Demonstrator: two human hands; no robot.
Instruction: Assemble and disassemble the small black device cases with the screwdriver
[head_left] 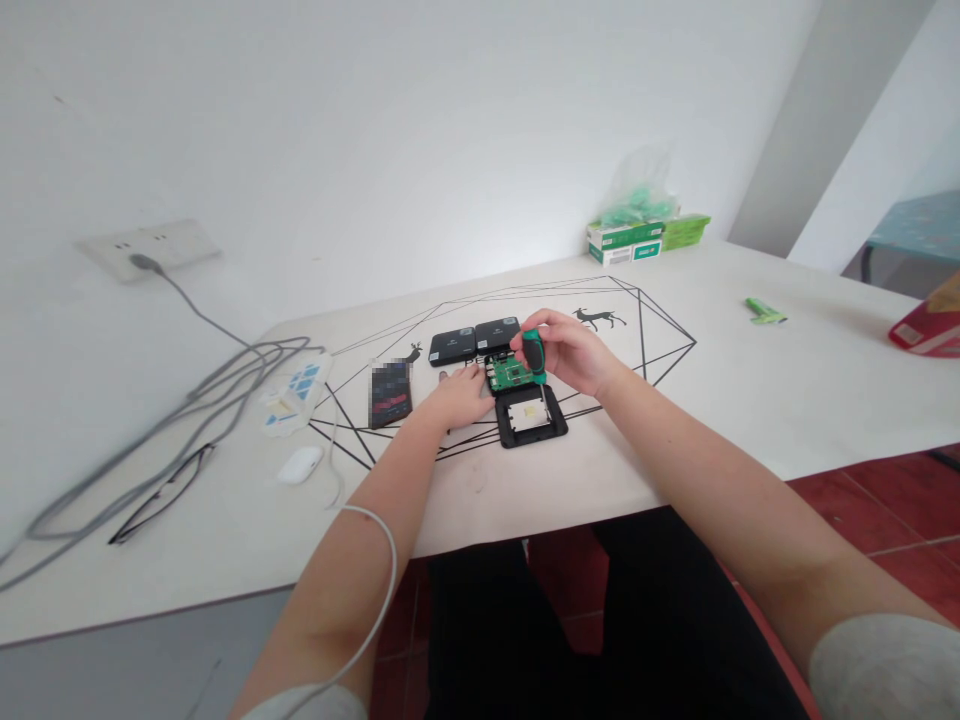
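My right hand (564,350) is closed round the green and black handle of a screwdriver (535,356). Its thin shaft points down over the opened black case half (516,437), which has a silvery plate inside. Just behind that, a green circuit board (504,375) sits in the other case half, partly covered by the screwdriver and hand. My left hand (463,398) lies low on the table at the left edge of the board, fingers stretched out. Two closed black boxes (452,347) stand side by side behind the board.
A phone (390,392), a white earphone case (301,464) and glasses (161,492) lie to the left. Grey cable (142,470) coils below a wall socket (150,248). Green and white boxes (626,240) stand against the wall; a green tool (765,311) and a red box (930,325) are at right.
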